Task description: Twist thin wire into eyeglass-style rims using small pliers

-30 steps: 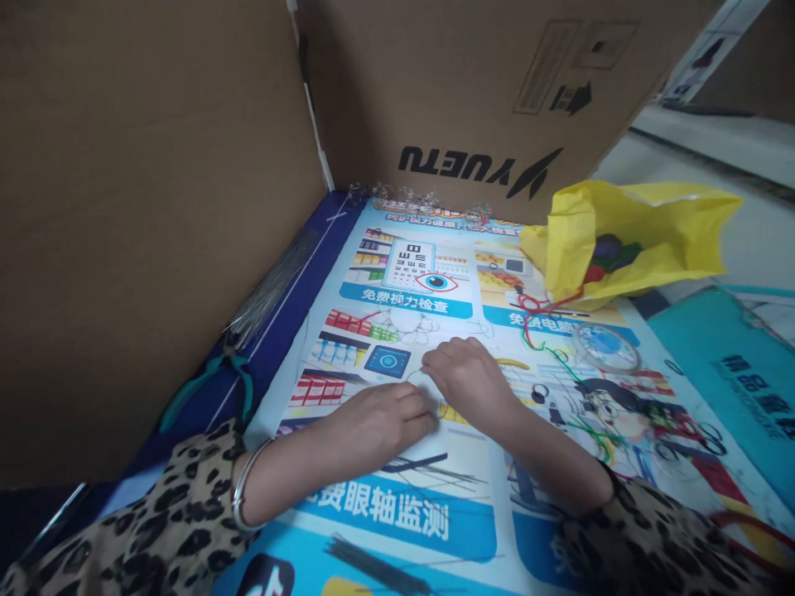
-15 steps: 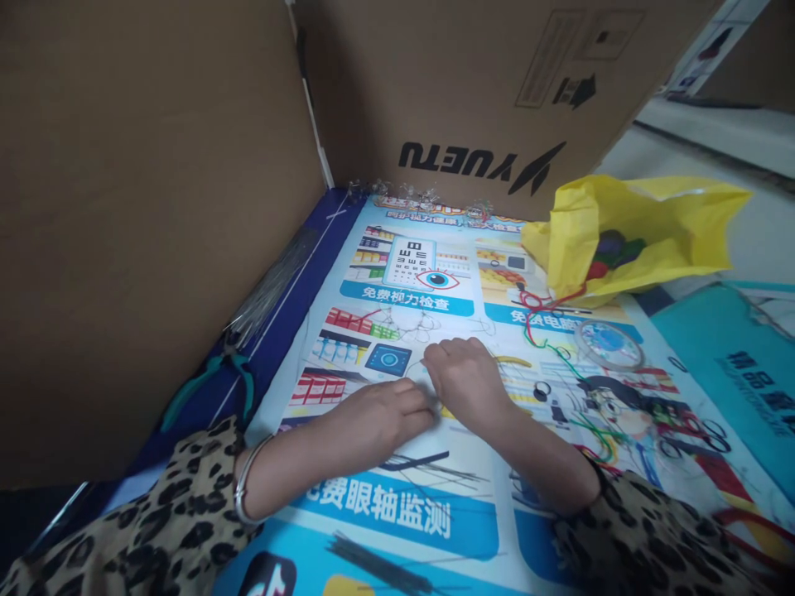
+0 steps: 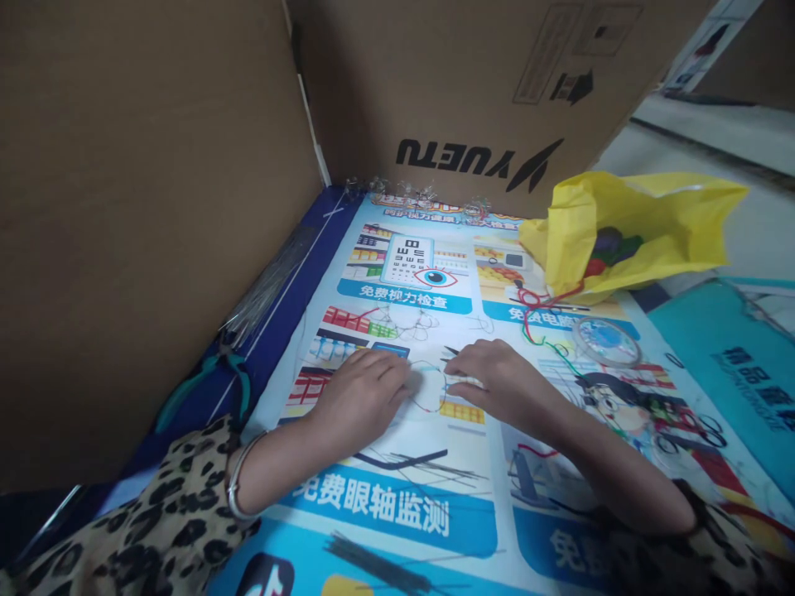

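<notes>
My left hand [image 3: 366, 396] is closed, its fingertips pinching the left side of a thin wire ring [image 3: 428, 409] over the printed sheet. My right hand [image 3: 490, 377] is just right of the ring, fingers curled around what looks like a pair of pliers. Two dark pointed tips of these pliers [image 3: 451, 353] stick out past the fingers; the handles are hidden under the hand. Fine loose wire loops [image 3: 407, 323] lie beyond my hands. Nearer me are a few dark strands [image 3: 403, 460] and a dark wire bundle [image 3: 376, 564].
Teal-handled pliers [image 3: 211, 379] and silvery wires [image 3: 264, 294] lie along the left cardboard wall [image 3: 142, 207]. Another cardboard panel [image 3: 460, 91] stands behind. At right are a yellow bag [image 3: 671, 223], a round spool [image 3: 605, 341], coloured cords [image 3: 534, 310] and a teal box [image 3: 726, 356].
My hands were close together and have moved apart, showing the wire ring between them. Dark tips now show by my right hand, where yellow handles showed behind it earlier.
</notes>
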`<control>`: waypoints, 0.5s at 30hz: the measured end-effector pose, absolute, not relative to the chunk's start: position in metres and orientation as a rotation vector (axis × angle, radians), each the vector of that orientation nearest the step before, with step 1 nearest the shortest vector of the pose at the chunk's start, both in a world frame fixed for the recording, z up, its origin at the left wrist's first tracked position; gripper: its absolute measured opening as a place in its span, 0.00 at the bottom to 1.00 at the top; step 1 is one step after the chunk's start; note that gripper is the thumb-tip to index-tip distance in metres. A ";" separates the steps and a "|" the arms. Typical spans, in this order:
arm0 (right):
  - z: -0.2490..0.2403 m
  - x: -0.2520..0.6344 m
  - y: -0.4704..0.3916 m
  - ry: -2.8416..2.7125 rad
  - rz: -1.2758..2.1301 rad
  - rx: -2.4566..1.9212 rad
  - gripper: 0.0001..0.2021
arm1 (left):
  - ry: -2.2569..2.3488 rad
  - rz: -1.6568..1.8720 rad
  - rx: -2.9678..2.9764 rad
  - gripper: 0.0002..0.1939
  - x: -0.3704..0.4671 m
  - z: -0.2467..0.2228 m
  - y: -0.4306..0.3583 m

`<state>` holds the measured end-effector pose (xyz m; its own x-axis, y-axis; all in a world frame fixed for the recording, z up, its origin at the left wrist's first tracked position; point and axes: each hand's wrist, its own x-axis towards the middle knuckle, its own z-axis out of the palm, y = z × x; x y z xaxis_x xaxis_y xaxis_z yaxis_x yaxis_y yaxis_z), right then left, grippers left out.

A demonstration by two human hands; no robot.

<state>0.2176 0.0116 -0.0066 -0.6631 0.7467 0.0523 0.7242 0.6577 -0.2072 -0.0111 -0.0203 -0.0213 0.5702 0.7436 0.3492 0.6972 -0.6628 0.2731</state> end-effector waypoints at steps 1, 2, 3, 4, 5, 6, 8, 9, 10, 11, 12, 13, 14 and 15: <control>-0.009 0.218 0.011 -2.753 0.267 -1.202 0.10 | 1.240 0.634 2.695 0.10 -0.011 -0.022 -0.021; -0.011 0.218 0.011 -2.757 0.271 -1.192 0.11 | 1.236 0.601 2.704 0.11 -0.011 -0.023 -0.021; -0.013 0.218 0.011 -2.753 0.269 -1.187 0.13 | 1.225 0.572 2.717 0.11 -0.011 -0.025 -0.021; -0.015 0.218 0.011 -2.744 0.264 -1.182 0.14 | 1.211 0.548 2.734 0.11 -0.011 -0.026 -0.021; -0.017 0.218 0.011 -2.734 0.261 -1.177 0.14 | 1.200 0.530 2.750 0.11 -0.012 -0.028 -0.021; -0.018 0.218 0.011 -2.726 0.262 -1.171 0.14 | 1.191 0.512 2.765 0.12 -0.012 -0.029 -0.021; -0.019 0.217 0.011 -2.714 0.261 -1.167 0.13 | 1.178 0.476 2.791 0.12 -0.013 -0.031 -0.021; -0.020 0.217 0.011 -2.711 0.257 -1.168 0.13 | 1.175 0.463 2.803 0.12 -0.013 -0.032 -0.021; -0.019 0.216 0.011 -2.711 0.251 -1.174 0.13 | 1.168 0.449 2.817 0.13 -0.014 -0.032 -0.021; -0.019 0.215 0.010 -2.711 0.246 -1.180 0.13 | 1.156 0.431 2.834 0.13 -0.014 -0.032 -0.021; -0.019 0.215 0.010 -2.713 0.242 -1.185 0.13 | 1.144 0.416 2.853 0.13 -0.014 -0.033 -0.022; -0.018 0.215 0.010 -2.713 0.240 -1.192 0.13 | 1.136 0.408 2.871 0.14 -0.014 -0.033 -0.023; -0.018 0.215 0.010 -2.713 0.242 -1.195 0.13 | 1.133 0.400 2.884 0.14 -0.014 -0.032 -0.024; -0.018 0.215 0.011 -2.712 0.251 -1.195 0.13 | 1.138 0.397 2.893 0.15 -0.014 -0.032 -0.025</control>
